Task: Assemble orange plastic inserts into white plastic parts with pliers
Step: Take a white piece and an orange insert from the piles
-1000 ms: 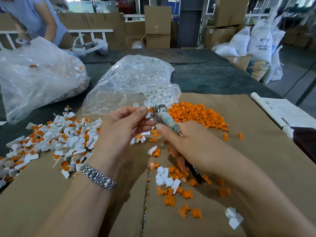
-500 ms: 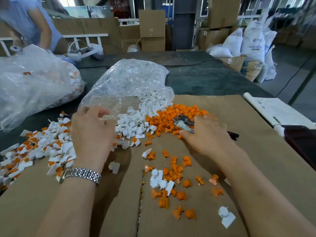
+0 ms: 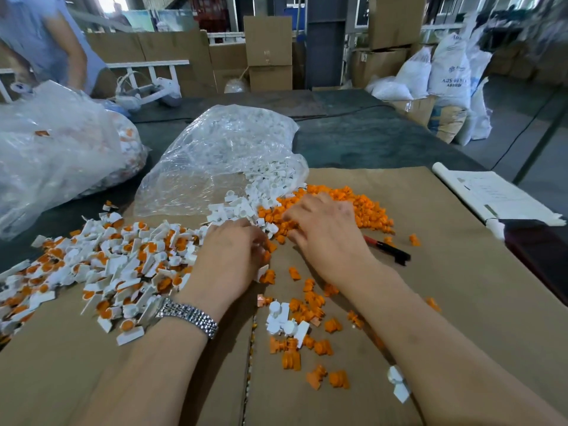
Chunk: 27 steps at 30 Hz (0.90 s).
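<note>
1. Reaching into the stock, the left hand curls its fingers at the near edge of the white parts; whether it pinches one I cannot tell.
2. The right hand lies on the orange inserts, fingers bent down among them, with the pliers handle jutting out from under its right side.
3. Judged best: take one piece per hand and keep the pliers tucked in the palm.
4. Finished pieces lie at the left.
</note>
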Each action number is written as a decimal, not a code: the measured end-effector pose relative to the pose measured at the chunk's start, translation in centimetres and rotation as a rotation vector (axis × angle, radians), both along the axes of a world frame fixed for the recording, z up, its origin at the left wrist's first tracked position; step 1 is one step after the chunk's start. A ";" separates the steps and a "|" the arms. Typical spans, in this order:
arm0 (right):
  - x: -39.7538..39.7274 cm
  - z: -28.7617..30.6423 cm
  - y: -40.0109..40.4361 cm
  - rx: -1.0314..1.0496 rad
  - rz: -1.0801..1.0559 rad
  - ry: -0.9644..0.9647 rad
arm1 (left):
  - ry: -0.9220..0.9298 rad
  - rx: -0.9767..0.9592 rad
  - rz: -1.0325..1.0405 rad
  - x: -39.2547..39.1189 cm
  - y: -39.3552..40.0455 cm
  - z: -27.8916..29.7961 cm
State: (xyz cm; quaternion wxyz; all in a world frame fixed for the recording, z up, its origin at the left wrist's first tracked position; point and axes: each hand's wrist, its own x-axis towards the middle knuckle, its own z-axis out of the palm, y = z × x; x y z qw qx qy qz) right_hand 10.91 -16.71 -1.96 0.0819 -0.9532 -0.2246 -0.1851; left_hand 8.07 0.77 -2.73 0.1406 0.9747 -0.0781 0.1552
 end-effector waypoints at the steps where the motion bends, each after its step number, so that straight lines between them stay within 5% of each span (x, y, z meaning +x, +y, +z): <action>1: 0.0 -0.2 0.4 -0.015 0.033 0.001 | 0.010 -0.026 -0.028 -0.2 -0.2 0.0; 8: 0.2 -1.2 0.8 -0.027 0.078 0.096 | -0.021 -0.237 -0.005 -1.0 0.0 0.9; 20: 0.4 -1.4 0.5 0.049 -0.003 0.099 | 0.259 -1.361 -0.007 -1.3 0.9 2.4; 27: 0.4 -1.6 0.6 -0.002 0.056 0.121 | 0.283 -1.505 0.028 -1.1 1.0 2.7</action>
